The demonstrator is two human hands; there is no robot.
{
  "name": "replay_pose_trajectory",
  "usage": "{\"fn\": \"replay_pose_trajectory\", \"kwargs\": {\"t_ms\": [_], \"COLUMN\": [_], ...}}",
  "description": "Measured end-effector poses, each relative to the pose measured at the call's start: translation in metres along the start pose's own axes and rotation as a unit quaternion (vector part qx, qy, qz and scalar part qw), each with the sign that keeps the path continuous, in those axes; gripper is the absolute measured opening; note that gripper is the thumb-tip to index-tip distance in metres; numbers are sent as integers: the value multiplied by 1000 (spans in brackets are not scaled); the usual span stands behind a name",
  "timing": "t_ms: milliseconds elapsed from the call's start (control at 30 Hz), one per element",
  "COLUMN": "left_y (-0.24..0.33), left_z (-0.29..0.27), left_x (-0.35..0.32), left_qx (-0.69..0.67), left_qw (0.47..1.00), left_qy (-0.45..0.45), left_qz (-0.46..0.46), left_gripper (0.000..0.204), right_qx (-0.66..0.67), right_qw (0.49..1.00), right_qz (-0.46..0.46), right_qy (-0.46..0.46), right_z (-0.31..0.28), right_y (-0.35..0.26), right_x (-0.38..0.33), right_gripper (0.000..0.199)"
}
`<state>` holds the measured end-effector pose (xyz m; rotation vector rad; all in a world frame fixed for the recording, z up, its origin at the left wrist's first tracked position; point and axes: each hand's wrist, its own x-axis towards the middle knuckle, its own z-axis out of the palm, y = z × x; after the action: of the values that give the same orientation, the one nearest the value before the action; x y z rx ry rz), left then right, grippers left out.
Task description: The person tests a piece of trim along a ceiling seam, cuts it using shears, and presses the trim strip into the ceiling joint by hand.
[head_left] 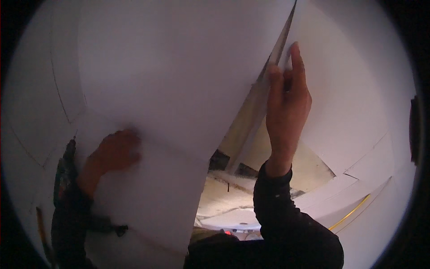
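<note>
A large plain white panel (152, 85) fills the left and middle of the view, its right edge running diagonally along a dark gap. My left hand (114, 152) is against or just in front of this panel, blurred, with thumb and fingers apart and nothing seen in them. Higher up on the right, my right hand (289, 103) is raised beside the gap. Its index finger points up along a white surface (349, 80), the thumb is near the panel's edge, and the other fingers are curled. Whether the fingertips press on the surface is unclear.
A dark green power drill (62, 172) is by my left forearm, partly hidden. Below it is a thin orange-brown stick (41, 228). Through the gap shows a beige area with dark patches (246, 170). A yellow strip (349, 213) lies at the lower right.
</note>
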<state>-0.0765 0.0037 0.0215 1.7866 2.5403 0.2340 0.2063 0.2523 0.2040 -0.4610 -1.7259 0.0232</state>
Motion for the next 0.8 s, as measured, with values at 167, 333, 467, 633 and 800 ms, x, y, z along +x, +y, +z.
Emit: {"fn": "replay_pose_trajectory", "kwargs": {"t_ms": [167, 333, 467, 633, 800], "left_y": [3, 2, 6, 12, 13], "left_z": [-1, -7, -9, -14, -19], "left_x": [-2, -4, -4, -8, -8], "left_qx": [31, -3, -8, -31, -43], "left_qw": [998, 1000, 1000, 999, 999], "left_qy": [47, -8, 5, 11, 5], "left_qz": [23, -4, -7, -32, -26], "left_gripper": [53, 55, 52, 52, 53], "right_qx": [-10, 95, 119, 135, 213], "right_qw": [995, 978, 987, 986, 968], "right_qz": [34, 136, 55, 78, 129], "right_qy": [-88, -124, -97, -52, -30], "right_z": [-15, -2, 23, 30, 26], "right_y": [13, 16, 16, 9, 13], "right_x": [-40, -97, -120, -119, -101], "right_gripper": [61, 69, 72, 68, 62]}}
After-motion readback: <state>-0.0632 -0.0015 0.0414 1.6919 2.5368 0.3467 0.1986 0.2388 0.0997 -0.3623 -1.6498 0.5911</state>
